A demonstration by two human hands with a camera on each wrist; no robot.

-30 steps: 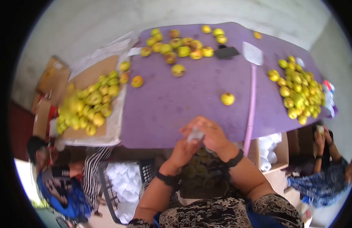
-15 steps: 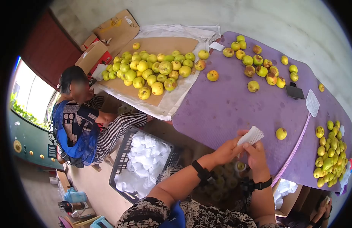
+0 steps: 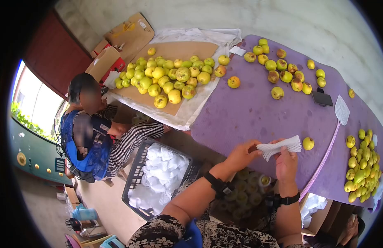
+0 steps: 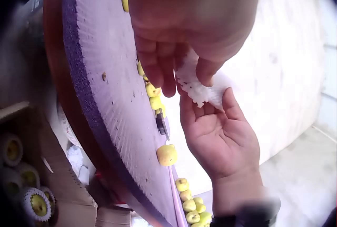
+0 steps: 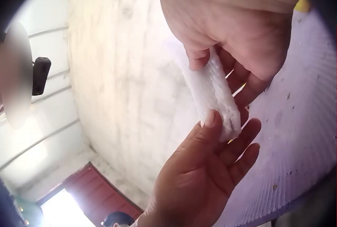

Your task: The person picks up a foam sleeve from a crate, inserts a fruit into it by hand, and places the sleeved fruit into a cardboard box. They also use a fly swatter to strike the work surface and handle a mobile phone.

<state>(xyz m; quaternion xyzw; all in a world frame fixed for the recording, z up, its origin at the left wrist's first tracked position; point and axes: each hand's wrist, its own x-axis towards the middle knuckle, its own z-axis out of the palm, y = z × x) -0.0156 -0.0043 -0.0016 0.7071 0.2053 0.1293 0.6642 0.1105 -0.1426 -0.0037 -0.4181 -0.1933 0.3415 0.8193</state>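
Both hands hold a white foam fruit net (image 3: 282,145) stretched sideways above the near edge of the purple table. The left hand (image 3: 242,155) pinches its left end between thumb and fingers. My right hand (image 3: 287,166) grips it nearer the other end, thumb on top. In the right wrist view the net (image 5: 210,92) looks like a flattened tube, with the left thumb pressing its lower end. The left wrist view shows its frilled edge (image 4: 197,92) between the two hands. A lone yellow apple (image 3: 308,143) sits just right of the net.
Apples are heaped on cardboard (image 3: 195,47) at left, scattered at the back and piled (image 3: 362,165) at right. A pink-handled fly swatter (image 3: 342,110) lies across the table (image 3: 241,120). A black crate (image 3: 126,194) of foam nets stands below, beside a seated person (image 3: 86,132).
The head view has swung left. The bunched white net is now spread out lengthwise, and the hands have moved apart along it.
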